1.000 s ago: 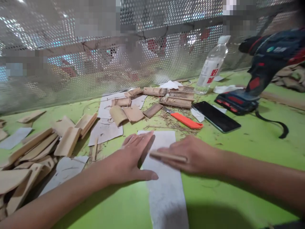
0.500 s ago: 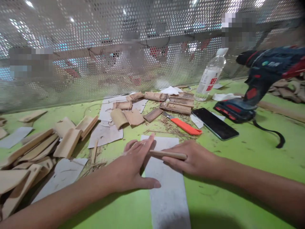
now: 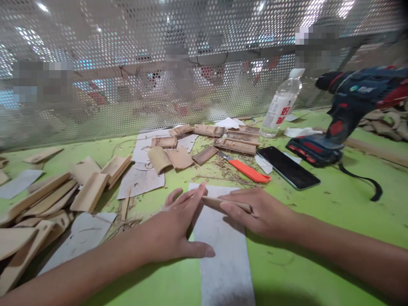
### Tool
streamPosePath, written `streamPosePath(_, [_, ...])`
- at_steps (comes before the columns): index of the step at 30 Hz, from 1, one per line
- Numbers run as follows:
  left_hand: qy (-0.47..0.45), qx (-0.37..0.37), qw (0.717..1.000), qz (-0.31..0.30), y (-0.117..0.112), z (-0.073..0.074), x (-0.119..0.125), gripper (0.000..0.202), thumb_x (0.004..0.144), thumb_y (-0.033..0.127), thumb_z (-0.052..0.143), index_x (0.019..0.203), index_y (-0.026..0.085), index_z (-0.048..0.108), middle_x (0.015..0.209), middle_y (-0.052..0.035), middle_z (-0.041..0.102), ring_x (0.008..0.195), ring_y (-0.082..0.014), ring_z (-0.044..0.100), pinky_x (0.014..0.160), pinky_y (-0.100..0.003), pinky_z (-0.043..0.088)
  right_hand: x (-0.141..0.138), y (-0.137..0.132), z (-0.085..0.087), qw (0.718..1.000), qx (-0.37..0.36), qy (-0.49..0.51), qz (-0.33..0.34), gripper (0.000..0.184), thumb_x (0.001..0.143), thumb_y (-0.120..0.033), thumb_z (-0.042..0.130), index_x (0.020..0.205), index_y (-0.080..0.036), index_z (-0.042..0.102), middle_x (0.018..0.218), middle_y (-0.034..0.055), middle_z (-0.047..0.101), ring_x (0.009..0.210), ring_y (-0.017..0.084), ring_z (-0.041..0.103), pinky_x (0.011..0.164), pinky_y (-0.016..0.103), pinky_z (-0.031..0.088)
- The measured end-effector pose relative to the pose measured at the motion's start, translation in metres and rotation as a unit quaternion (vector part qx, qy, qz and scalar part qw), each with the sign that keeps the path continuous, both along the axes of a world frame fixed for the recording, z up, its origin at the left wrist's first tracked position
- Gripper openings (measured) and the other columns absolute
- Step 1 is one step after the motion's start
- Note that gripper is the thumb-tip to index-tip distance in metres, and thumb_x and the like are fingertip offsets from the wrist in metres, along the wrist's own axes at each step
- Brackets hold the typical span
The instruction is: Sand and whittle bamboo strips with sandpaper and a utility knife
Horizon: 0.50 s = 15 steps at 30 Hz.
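A long grey-white strip, paper or sandpaper [image 3: 225,263], lies on the green table in front of me. My left hand [image 3: 178,225] rests flat across its left edge, thumb spread away from the fingers. On the strip's right side my right hand [image 3: 255,210] is closed around a bamboo piece [image 3: 212,202], whose edge is turned towards me. The piece's left end meets the fingertips of my left hand, and part of it is hidden under my right fingers. Whether it touches the strip I cannot tell.
An orange utility knife [image 3: 247,170] and a black phone [image 3: 288,168] lie beyond my right hand. A cordless drill [image 3: 339,121] and a plastic bottle [image 3: 282,104] stand farther back. Bamboo pieces [image 3: 91,191] are heaped at left. A perforated metal screen [image 3: 127,97] closes off the back.
My right hand has tilted the bamboo piece, and its thumb now lies across the piece's face. My left hand has hardly moved.
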<state>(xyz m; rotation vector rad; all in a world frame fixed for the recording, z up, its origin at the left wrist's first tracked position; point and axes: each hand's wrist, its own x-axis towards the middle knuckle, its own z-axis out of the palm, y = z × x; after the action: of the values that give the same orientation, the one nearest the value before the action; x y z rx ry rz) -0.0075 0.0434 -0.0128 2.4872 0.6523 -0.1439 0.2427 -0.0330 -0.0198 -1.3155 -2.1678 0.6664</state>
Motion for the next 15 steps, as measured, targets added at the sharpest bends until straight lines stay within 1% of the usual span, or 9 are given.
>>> streamPosePath(2, [0.001, 0.001, 1.0, 0.001, 0.0, -0.001, 0.0, 0.129, 0.082, 0.081, 0.063, 0.164, 0.018, -0.014, 0.169, -0.0199, 0.019, 0.156, -0.0401, 0.012, 0.123, -0.064, 0.005, -0.005, -0.002, 0.001, 0.999, 0.02, -0.037, 0.0, 0.036, 0.107, -0.038, 0.04, 0.113, -0.02, 0.071, 0.098, 0.0058, 0.077, 0.082, 0.019, 0.067, 0.072, 0.031, 0.044])
streamPosePath(4, [-0.001, 0.001, 1.0, -0.001, 0.0, -0.003, 0.001, 0.131, 0.082, 0.081, 0.064, 0.164, 0.018, -0.017, 0.17, -0.0205, 0.016, 0.156, -0.0405, 0.013, 0.123, -0.063, 0.005, -0.01, -0.007, 0.004, 0.997, 0.009, -0.064, 0.035, 0.033, 0.105, -0.034, 0.041, 0.107, -0.018, 0.069, 0.087, 0.0048, 0.074, 0.072, 0.017, 0.064, 0.066, 0.029, 0.043])
streamPosePath(7, [-0.012, 0.002, 1.0, -0.016, 0.0, -0.005, 0.0, 0.133, 0.083, 0.079, 0.065, 0.162, 0.018, -0.023, 0.17, -0.0225, 0.013, 0.156, -0.0403, 0.012, 0.123, -0.062, 0.004, -0.014, -0.013, 0.008, 0.988, -0.027, -0.073, 0.133, 0.028, 0.103, -0.029, 0.04, 0.099, -0.018, 0.066, 0.078, 0.0018, 0.068, 0.061, 0.014, 0.057, 0.06, 0.027, 0.04])
streamPosePath(8, [-0.013, 0.0, 1.0, -0.019, 0.0, -0.005, 0.0, 0.133, 0.083, 0.079, 0.065, 0.161, 0.018, -0.024, 0.169, -0.0229, 0.012, 0.156, -0.0401, 0.011, 0.123, -0.062, 0.004, -0.014, -0.013, 0.009, 0.986, -0.027, -0.081, 0.144, 0.028, 0.103, -0.028, 0.04, 0.099, -0.018, 0.066, 0.078, 0.0014, 0.068, 0.061, 0.014, 0.056, 0.059, 0.027, 0.039])
streamPosePath(9, [-0.013, -0.003, 1.0, -0.018, 0.0, -0.005, 0.0, 0.133, 0.083, 0.079, 0.065, 0.161, 0.018, -0.025, 0.169, -0.0232, 0.012, 0.156, -0.04, 0.011, 0.124, -0.061, 0.005, -0.012, -0.012, 0.008, 0.986, -0.021, -0.099, 0.133, 0.029, 0.104, -0.028, 0.04, 0.101, -0.018, 0.067, 0.077, 0.0011, 0.068, 0.06, 0.014, 0.056, 0.059, 0.027, 0.038])
streamPosePath(10, [-0.011, -0.007, 1.0, -0.014, 0.0, -0.005, 0.0, 0.134, 0.083, 0.079, 0.065, 0.161, 0.017, -0.024, 0.169, -0.0233, 0.013, 0.156, -0.0402, 0.011, 0.124, -0.061, 0.006, -0.01, -0.01, 0.008, 0.986, -0.009, -0.125, 0.108, 0.03, 0.105, -0.029, 0.039, 0.105, -0.019, 0.068, 0.077, 0.0013, 0.068, 0.06, 0.015, 0.056, 0.058, 0.028, 0.037])
streamPosePath(12, [-0.007, -0.017, 1.0, 0.0, 0.0, -0.004, 0.0, 0.134, 0.082, 0.08, 0.065, 0.162, 0.016, -0.022, 0.169, -0.0232, 0.016, 0.156, -0.0411, 0.012, 0.123, -0.062, 0.008, -0.007, -0.007, 0.006, 0.983, 0.019, -0.174, 0.064, 0.034, 0.106, -0.029, 0.038, 0.121, -0.019, 0.066, 0.08, 0.0026, 0.07, 0.061, 0.016, 0.057, 0.058, 0.029, 0.036])
streamPosePath(13, [-0.007, -0.018, 1.0, 0.003, 0.0, -0.003, 0.0, 0.135, 0.081, 0.08, 0.065, 0.162, 0.015, -0.021, 0.169, -0.0234, 0.016, 0.156, -0.0415, 0.012, 0.123, -0.062, 0.008, -0.006, -0.006, 0.004, 0.98, 0.029, -0.187, 0.069, 0.036, 0.106, -0.03, 0.039, 0.131, -0.018, 0.062, 0.082, 0.0035, 0.072, 0.062, 0.017, 0.059, 0.058, 0.03, 0.036])
streamPosePath(15, [-0.006, -0.014, 1.0, -0.002, 0.0, -0.003, 0.001, 0.135, 0.08, 0.078, 0.068, 0.163, 0.014, -0.018, 0.169, -0.0241, 0.012, 0.156, -0.0418, 0.011, 0.123, -0.062, 0.007, -0.006, -0.006, 0.002, 0.973, 0.034, -0.189, 0.128, 0.044, 0.105, -0.03, 0.043, 0.145, -0.016, 0.053, 0.085, 0.0044, 0.074, 0.065, 0.017, 0.061, 0.059, 0.03, 0.038])
